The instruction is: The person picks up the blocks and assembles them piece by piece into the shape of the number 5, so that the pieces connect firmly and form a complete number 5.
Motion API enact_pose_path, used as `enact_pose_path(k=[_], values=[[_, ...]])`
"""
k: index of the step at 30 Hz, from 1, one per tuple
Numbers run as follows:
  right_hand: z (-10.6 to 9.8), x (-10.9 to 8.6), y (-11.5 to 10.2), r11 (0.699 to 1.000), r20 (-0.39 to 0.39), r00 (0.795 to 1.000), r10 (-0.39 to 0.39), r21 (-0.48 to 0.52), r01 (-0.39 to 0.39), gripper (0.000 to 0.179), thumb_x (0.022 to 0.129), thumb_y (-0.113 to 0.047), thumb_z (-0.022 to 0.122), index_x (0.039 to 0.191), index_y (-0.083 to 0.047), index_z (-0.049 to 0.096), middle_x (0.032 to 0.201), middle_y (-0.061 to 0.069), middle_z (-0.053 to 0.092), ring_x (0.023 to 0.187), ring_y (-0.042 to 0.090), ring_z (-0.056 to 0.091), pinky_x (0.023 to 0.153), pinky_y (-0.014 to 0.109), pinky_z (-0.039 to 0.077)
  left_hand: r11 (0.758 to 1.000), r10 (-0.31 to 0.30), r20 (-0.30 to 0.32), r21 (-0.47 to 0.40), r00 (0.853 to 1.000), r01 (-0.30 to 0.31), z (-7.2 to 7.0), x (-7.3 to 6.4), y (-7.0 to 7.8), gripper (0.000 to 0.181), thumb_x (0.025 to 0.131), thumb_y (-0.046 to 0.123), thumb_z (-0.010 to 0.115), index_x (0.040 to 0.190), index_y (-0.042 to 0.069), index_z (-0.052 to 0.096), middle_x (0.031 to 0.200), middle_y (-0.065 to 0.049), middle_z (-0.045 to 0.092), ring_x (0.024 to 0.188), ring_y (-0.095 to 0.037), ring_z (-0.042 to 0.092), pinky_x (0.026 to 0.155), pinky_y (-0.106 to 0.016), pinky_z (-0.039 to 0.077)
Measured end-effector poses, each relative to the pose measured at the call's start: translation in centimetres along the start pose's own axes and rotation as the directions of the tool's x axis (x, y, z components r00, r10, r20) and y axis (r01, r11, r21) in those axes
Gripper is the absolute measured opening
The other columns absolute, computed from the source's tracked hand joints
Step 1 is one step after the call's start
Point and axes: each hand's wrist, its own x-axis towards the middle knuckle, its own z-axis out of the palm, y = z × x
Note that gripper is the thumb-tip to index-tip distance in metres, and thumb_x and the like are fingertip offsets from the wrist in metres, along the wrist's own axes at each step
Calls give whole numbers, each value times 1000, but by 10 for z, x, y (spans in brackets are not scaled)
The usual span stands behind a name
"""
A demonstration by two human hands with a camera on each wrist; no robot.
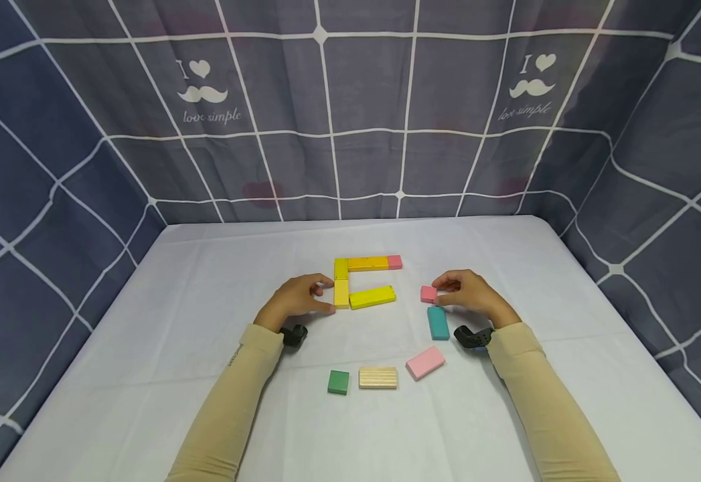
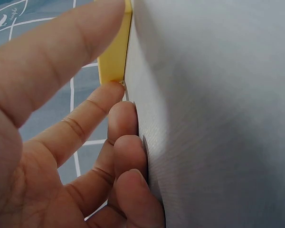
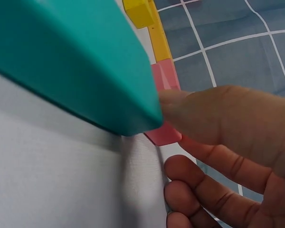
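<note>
Beside a bracket-shaped row of yellow blocks, the left hand (image 1: 302, 294) has its index fingertip touching the lower left yellow block (image 1: 341, 294). Its thumb lies near that block's front corner, and the other fingers are loosely bent. An upper left yellow block (image 1: 341, 269), a longer orange-yellow block (image 1: 367, 264) and a pink end block (image 1: 395, 262) join on from there. A bright yellow block (image 1: 373, 297) lies slightly slanted inside. To the right, the right hand (image 1: 467, 292) pinches a small pink block (image 1: 428, 294) between thumb and index finger, just behind a teal block (image 1: 438, 323).
Toward the front of the white-covered table (image 1: 205, 268) lie a green block (image 1: 338, 382), a ridged tan block (image 1: 377, 377) and a light pink block (image 1: 425, 363). A dark grid-patterned curtain (image 1: 362, 164) stands behind and at both sides.
</note>
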Motion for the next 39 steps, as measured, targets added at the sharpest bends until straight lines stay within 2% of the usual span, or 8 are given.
enact_pose_path(k=[8, 16, 28, 35, 39], values=[[4, 2, -2, 1000, -20, 1000, 2, -28, -3, 32, 94, -9, 82, 122, 5, 73, 117, 20, 72, 107, 33, 64, 99, 47, 53, 1000, -4, -4, -5, 1000, 4, -1, 0, -1, 61, 89, 26, 92, 143, 13, 69, 116, -7, 68, 107, -26, 59, 96, -42, 49], [6, 3, -6, 997, -39, 999, -35, -69, 32, 30, 97, -5, 77, 125, 6, 73, 125, 25, 72, 114, 40, 66, 106, 57, 51, 1000, -5, -2, 0, 1000, 5, -2, 0, 0, 62, 88, 28, 92, 143, 12, 68, 119, -8, 69, 112, -28, 61, 101, -45, 49], [3, 0, -11, 995, -46, 998, -30, -95, 26, 31, 96, -4, 77, 125, 7, 74, 124, 24, 72, 111, 39, 65, 104, 57, 52, 1000, 17, 9, 0, 1000, -17, 0, 6, 5, 62, 89, 29, 92, 144, 13, 68, 118, -7, 69, 112, -28, 60, 99, -45, 49], [7, 8, -15, 992, -23, 998, -58, -111, 55, 30, 95, -4, 78, 123, 6, 76, 122, 23, 73, 112, 40, 64, 106, 56, 52, 1000, 9, 13, 1, 1000, -9, 1, 4, 0, 62, 88, 27, 93, 143, 12, 68, 115, -7, 68, 109, -27, 60, 98, -44, 50], [7, 11, -21, 991, 1, 999, -44, -130, 44, 29, 95, -5, 78, 123, 4, 77, 123, 21, 74, 112, 39, 62, 106, 54, 52, 1000, 9, 6, -2, 1000, -9, 0, 3, -1, 62, 88, 27, 93, 143, 12, 68, 115, -7, 68, 108, -27, 59, 98, -45, 49]])
